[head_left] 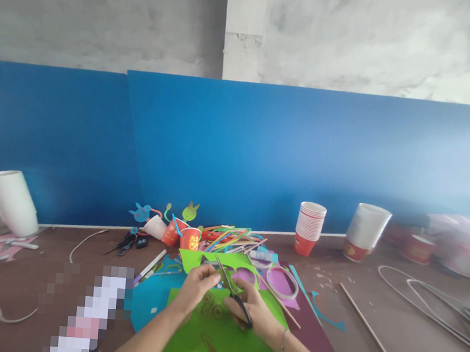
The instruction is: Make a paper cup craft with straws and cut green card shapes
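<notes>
My right hand is closed around the black handles of a pair of scissors, whose blades point up and away, toward my left hand. Beside the blades, my left hand pinches a small green piece of paper. Below both hands lies a green sheet with curved shapes drawn on it. A cut green paper with rounded gaps along its edge stands just behind the hands.
Colored sticks lie behind the papers, beside a red cup. Stacked cups stand at the back right. A wooden stick and a cable lie on the right. A roll of tape rests on pink paper.
</notes>
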The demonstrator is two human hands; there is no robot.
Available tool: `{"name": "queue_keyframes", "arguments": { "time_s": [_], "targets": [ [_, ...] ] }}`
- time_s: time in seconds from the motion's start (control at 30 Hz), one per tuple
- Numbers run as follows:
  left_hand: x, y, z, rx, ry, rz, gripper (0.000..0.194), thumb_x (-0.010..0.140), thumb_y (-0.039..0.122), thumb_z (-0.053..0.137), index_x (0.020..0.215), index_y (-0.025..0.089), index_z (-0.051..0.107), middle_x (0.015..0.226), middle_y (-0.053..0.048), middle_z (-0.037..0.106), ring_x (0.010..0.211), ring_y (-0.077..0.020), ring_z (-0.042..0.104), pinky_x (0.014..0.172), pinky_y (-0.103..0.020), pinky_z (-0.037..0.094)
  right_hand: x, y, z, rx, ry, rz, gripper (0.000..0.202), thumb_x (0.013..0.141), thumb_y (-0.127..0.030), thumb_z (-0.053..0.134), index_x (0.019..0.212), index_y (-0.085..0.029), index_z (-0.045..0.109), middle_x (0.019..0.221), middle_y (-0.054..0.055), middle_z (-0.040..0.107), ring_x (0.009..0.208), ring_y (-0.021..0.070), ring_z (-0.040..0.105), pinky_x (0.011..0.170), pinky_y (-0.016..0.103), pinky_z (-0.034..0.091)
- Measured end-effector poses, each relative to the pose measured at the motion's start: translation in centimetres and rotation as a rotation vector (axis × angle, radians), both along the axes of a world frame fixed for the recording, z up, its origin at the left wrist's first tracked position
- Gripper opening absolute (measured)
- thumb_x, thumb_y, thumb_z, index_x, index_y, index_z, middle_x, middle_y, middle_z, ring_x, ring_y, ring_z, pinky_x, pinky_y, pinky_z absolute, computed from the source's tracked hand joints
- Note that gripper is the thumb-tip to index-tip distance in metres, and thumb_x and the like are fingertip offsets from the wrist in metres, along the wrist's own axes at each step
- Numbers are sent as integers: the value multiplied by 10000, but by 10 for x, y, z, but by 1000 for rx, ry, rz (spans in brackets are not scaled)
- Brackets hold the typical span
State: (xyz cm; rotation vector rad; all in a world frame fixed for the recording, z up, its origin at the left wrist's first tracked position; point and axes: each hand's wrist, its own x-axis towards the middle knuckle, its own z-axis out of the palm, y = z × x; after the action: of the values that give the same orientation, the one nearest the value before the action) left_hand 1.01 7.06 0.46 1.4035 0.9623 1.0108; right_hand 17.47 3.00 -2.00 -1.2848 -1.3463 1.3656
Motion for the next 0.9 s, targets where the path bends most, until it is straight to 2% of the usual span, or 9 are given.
{"name": "queue_keyframes", "arguments": {
  "time_s": [0.2,0.43,0.63,0.9],
  "targets": [
    [-2,3,-3,3,-2,8,294,663,440,638,571,183,531,525,53,448,542,-111,376,562,-249,290,0,1,0,11,-20,17,640,653,-462,721,1128,-131,449,401,-138,438,316,53,370,322,164,250],
    [-2,4,-3,4,4,9,293,663,444,632,578,181,534,529,50,450,547,-114,385,569,-248,298,0,0,3,6,-27,8,651,642,-457,714,1133,-120,451,397,-139,439,309,59,372,326,171,249],
    [-4,3,-1,11,10,17,288,674,438,628,576,185,532,529,53,441,551,-116,385,586,-250,300,0,-1,6,6,-65,34,543,666,-420,673,1073,-123,470,377,-138,435,312,53,345,318,166,244],
    [-5,4,-1,20,13,23,307,665,459,633,563,189,528,525,54,436,550,-119,383,584,-252,296,3,2,-4,26,-81,35,557,678,-438,681,1097,-123,494,402,-131,442,309,56,371,323,167,256]
  ]
}}
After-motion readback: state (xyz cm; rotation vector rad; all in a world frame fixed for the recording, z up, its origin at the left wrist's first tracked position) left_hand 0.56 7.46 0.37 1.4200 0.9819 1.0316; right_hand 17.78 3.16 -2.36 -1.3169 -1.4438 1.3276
